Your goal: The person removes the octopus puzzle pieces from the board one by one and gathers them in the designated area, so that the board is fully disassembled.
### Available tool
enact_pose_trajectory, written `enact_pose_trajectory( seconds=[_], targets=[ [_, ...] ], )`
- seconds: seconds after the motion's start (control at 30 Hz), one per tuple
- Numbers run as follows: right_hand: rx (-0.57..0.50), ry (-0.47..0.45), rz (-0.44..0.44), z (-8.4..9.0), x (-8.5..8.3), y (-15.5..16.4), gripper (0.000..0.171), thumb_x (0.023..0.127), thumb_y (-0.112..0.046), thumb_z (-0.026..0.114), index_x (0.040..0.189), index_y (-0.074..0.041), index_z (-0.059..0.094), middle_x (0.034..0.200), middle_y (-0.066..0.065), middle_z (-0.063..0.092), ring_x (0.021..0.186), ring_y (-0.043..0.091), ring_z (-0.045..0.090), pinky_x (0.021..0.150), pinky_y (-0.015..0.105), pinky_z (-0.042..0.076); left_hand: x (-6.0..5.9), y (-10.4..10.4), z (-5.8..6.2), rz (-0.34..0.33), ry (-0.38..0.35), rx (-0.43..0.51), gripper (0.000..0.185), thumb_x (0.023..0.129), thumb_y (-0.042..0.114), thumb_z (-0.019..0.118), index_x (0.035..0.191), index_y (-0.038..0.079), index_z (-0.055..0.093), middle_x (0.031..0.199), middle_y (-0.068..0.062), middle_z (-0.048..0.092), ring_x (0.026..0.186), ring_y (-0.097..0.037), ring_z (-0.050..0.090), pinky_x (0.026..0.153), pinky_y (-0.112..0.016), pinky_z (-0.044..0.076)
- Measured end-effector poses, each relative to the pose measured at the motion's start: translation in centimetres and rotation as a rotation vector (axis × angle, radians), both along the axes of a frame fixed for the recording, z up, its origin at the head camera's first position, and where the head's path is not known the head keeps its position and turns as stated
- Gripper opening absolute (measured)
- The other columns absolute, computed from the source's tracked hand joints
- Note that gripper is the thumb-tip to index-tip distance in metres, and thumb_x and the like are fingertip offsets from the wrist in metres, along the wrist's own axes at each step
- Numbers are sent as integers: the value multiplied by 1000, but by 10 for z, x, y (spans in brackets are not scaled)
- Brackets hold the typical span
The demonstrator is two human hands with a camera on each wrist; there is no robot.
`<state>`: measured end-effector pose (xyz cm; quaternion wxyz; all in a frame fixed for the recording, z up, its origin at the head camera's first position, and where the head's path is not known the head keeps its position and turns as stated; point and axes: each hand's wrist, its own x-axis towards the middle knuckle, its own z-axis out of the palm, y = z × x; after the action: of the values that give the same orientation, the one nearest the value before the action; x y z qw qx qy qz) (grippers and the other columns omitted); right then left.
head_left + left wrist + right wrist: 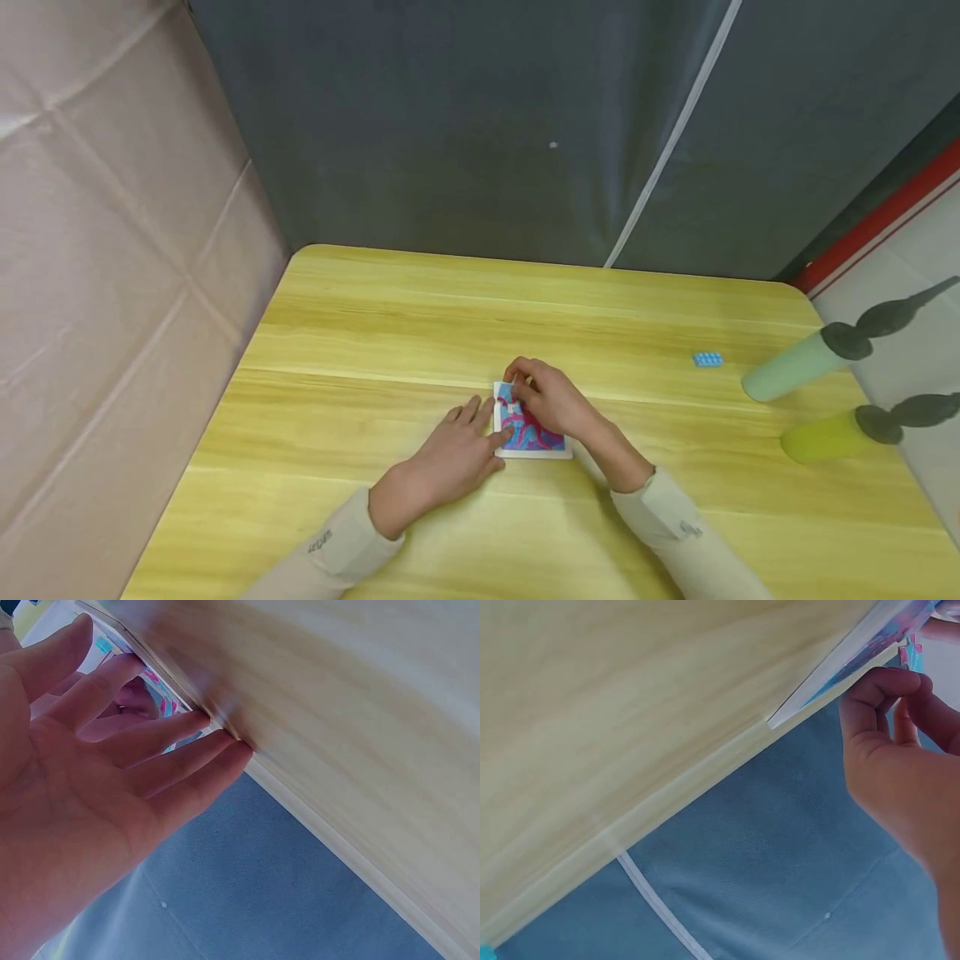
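Observation:
A small square jigsaw puzzle (531, 439) in a white frame, with a pink and blue picture, lies flat on the table. My left hand (457, 454) rests at its left side with the fingers spread and nearly straight, one fingertip over the picture. Above the puzzle's upper part, my right hand (555, 404) bends its fingers and thumb together. In the right wrist view, a pink and blue puzzle piece (912, 656) with a notched edge shows at the pinched fingertips. The right hand covers the puzzle's upper right part in the head view.
A small blue toy brick (707, 359) lies on the wooden table (360, 333) to the right. Beyond it stand a pale green bottle (795, 367) and a yellow-green bottle (825, 437), both with dark tops. A dark curtain (450, 125) hangs behind the table, pinkish cloth (112, 250) at the left.

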<state>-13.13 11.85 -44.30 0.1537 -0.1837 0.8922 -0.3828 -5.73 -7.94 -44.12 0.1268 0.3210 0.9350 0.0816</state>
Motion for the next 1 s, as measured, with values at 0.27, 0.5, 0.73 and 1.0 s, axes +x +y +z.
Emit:
enact_pose_trajectory(
  seconds=[0.27, 0.5, 0.73, 1.0],
  targets=[
    [-28, 10, 6, 4, 1, 6, 15, 108, -12, 52, 115, -11, 65, 96, 6, 64, 70, 13, 51, 64, 27, 46, 1, -4, -3, -1, 14, 6, 45, 105, 40, 58, 146, 22, 61, 160, -27, 41, 149, -47, 41, 118, -54, 42],
    [-26, 19, 2, 3, -3, 8, 14, 108, -12, 52, 111, -12, 66, 95, 6, 64, 70, 14, 51, 64, 26, 46, 2, -9, -4, 39, 5, 26, 45, 105, 38, 59, 146, 21, 61, 160, -28, 41, 149, -48, 40, 119, -55, 40],
    [-21, 13, -31, 2, -1, 18, 14, 107, -12, 53, 110, -12, 67, 93, 7, 64, 71, 15, 50, 64, 26, 45, 1, -11, -7, 34, 8, 37, 45, 105, 38, 59, 146, 21, 61, 160, -28, 41, 148, -48, 40, 119, -55, 40],
    [-8, 18, -53, 0, -1, 25, 14, 107, -12, 54, 110, -12, 68, 101, 6, 65, 75, 17, 51, 70, 29, 46, 1, -13, -5, 34, 2, 40, 45, 104, 38, 60, 145, 20, 62, 160, -28, 42, 148, -49, 41, 118, -56, 41]
  ],
)
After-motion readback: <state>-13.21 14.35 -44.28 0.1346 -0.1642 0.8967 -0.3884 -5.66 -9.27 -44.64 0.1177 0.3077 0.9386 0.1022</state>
